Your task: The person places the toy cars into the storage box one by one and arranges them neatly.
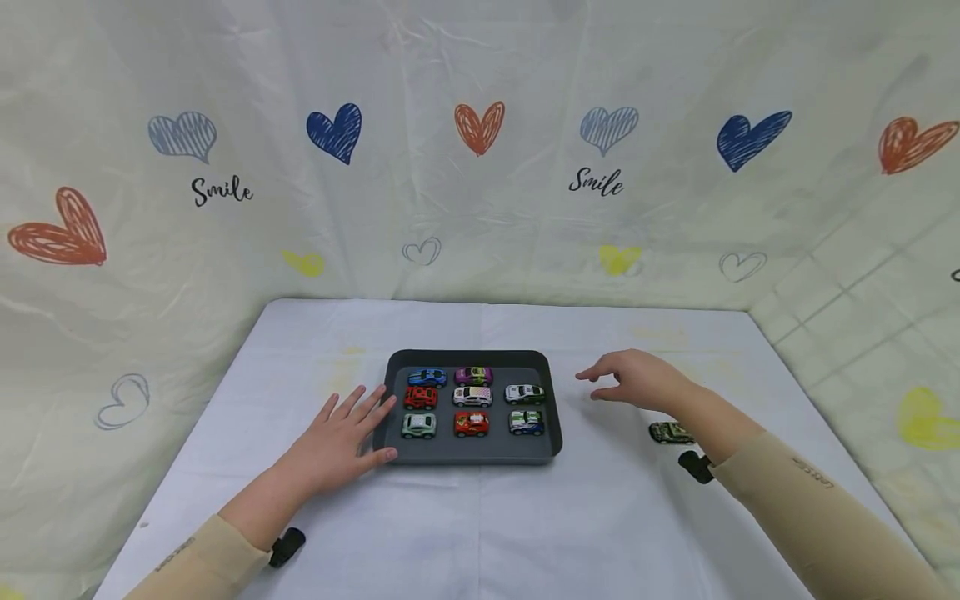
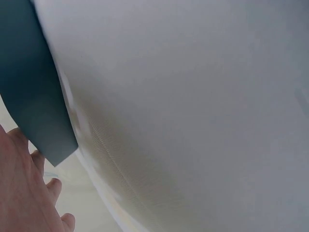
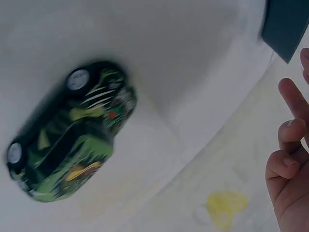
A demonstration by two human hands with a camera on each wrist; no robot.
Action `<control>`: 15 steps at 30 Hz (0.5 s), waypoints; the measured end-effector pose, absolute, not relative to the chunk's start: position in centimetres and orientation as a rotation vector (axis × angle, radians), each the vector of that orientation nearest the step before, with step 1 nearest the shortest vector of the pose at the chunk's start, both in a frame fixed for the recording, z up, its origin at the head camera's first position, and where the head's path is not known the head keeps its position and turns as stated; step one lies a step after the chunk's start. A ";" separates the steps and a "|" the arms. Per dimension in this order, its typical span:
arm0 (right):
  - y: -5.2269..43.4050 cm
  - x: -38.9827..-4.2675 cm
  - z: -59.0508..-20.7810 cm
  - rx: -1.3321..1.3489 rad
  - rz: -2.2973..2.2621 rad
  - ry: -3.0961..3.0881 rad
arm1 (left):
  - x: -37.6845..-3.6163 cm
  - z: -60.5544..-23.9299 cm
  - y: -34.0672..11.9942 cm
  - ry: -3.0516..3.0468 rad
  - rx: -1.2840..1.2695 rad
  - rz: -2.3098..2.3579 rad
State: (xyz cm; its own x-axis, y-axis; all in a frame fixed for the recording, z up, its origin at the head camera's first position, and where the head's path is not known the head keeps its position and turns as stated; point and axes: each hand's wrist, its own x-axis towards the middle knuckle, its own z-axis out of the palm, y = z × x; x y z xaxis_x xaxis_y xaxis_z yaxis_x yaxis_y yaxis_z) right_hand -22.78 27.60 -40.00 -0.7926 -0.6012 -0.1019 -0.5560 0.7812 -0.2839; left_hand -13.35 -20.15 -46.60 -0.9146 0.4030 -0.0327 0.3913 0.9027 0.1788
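A dark grey tray [image 1: 480,452] holds several small toy cars in rows, among them a blue car [image 1: 427,377], a purple car [image 1: 473,376] and a white-and-green car [image 1: 524,393]. My left hand [image 1: 337,442] is at the tray's left edge with fingers spread, the thumb near its front left corner. To the right of the tray, my right hand [image 1: 637,379] hovers with loosely bent fingers and nothing in them. A green camouflage toy car [image 3: 72,135] lies on the white table under my right wrist, partly covered by the forearm in the head view.
The table [image 1: 480,533] is covered with a white cloth. Behind it hangs a pale sheet [image 1: 480,225] printed with hearts and "Smile". A similar sheet borders the right side. Black wrist mounts [image 1: 287,547] sit at both sleeves.
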 end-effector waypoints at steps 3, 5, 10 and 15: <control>29.2 -22.2 -40.0 -0.861 -0.349 2.798 | -13.3 -46.5 -20.1 2.994 0.619 0.253; 30.3 -21.8 -39.9 -0.835 -0.364 2.799 | -13.3 -46.5 -20.1 2.990 0.612 0.250; 32.5 -20.9 -39.7 -0.800 -0.387 2.796 | -13.4 -46.6 -20.1 2.987 0.615 0.255; 33.8 -20.3 -39.3 -0.735 -0.382 2.757 | -13.3 -46.2 -20.0 2.977 0.630 0.258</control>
